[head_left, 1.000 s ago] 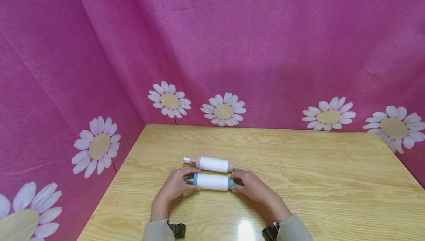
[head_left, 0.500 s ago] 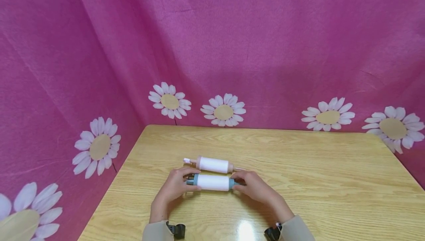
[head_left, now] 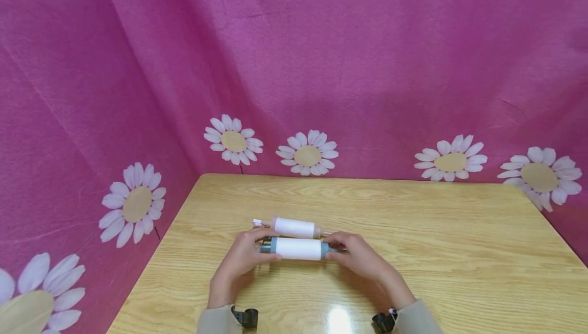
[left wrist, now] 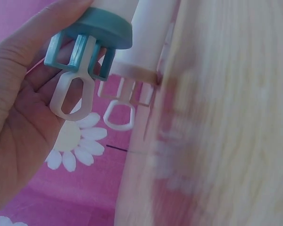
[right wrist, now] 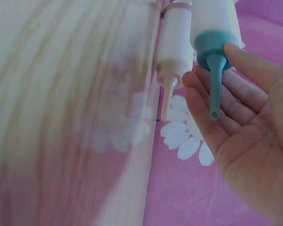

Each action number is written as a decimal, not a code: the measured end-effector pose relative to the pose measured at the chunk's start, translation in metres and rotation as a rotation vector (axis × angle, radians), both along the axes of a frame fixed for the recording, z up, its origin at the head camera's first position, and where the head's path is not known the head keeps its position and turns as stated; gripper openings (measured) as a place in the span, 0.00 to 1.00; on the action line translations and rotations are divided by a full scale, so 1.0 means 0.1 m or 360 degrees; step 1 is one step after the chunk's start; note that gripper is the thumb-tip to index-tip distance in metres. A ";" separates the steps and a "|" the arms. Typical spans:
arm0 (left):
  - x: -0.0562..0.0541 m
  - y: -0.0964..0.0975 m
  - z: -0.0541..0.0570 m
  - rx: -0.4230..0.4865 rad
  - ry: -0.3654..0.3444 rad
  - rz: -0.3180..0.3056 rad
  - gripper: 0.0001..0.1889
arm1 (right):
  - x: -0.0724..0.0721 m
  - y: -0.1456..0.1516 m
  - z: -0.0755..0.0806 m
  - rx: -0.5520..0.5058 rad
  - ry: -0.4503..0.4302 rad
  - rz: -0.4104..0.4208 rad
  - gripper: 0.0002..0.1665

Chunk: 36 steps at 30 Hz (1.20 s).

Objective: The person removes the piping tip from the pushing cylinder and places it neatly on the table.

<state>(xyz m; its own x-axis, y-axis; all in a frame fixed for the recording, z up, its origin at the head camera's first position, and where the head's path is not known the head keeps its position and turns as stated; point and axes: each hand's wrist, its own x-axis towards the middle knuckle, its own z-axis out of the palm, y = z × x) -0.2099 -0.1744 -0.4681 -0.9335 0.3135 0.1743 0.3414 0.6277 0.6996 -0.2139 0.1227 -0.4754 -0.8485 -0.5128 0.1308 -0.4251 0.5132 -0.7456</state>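
A white syringe-like tube with teal ends (head_left: 298, 248) lies crosswise between my two hands in the head view. My left hand (head_left: 242, 252) pinches its left end, at the teal collar (left wrist: 101, 28). Below that collar hang a teal frame and a white pull ring (left wrist: 59, 96). At the other end, my right hand (head_left: 356, 255) grips the teal collar (right wrist: 219, 44) with thumb and fingers, and a narrow teal nozzle (right wrist: 215, 89) points out past the palm. A matching tube with pinkish-beige ends (head_left: 295, 228) rests on the table just behind, touched by neither hand.
The wood-grain table (head_left: 436, 232) has a glossy top. A magenta cloth (head_left: 367, 68) printed with white daisies stands along its back and left side. Each wrist wears a black camera, such as the left one (head_left: 248, 317).
The teal-ended tube has shifted slightly right and away from me, held in both hands, and seems raised a little. The right hand moved right. The beige-ended tube stayed put.
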 end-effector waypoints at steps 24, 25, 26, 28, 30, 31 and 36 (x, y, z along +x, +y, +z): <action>0.01 0.50 0.18 0.0030 0.0236 -0.0208 0.24 | 0.27 0.54 0.25 0.0017 0.0148 -0.0137 0.16; 0.01 0.53 0.20 0.0034 0.0235 -0.0214 0.24 | 0.29 0.56 0.26 0.0019 0.0153 -0.0142 0.16; 0.02 0.55 0.21 0.0037 0.0236 -0.0220 0.24 | 0.31 0.58 0.27 0.0018 0.0154 -0.0146 0.15; 0.03 0.59 0.23 0.0045 0.0236 -0.0224 0.24 | 0.34 0.62 0.29 0.0016 0.0154 -0.0154 0.15; 0.05 0.63 0.25 0.0048 0.0239 -0.0236 0.23 | 0.38 0.67 0.32 0.0012 0.0146 -0.0166 0.15; 0.06 0.65 0.26 0.0051 0.0242 -0.0242 0.23 | 0.40 0.69 0.33 0.0012 0.0142 -0.0170 0.15; 0.12 0.76 0.32 0.0080 0.0270 -0.0274 0.23 | 0.50 0.80 0.41 0.0016 0.0155 -0.0210 0.15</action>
<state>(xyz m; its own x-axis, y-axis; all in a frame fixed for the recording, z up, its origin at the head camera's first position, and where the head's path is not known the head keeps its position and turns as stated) -0.1980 -0.0983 -0.4359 -0.8232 0.4524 0.3432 0.5554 0.5159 0.6522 -0.1644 0.2026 -0.4347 -0.8921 -0.3995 0.2112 -0.4236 0.5766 -0.6986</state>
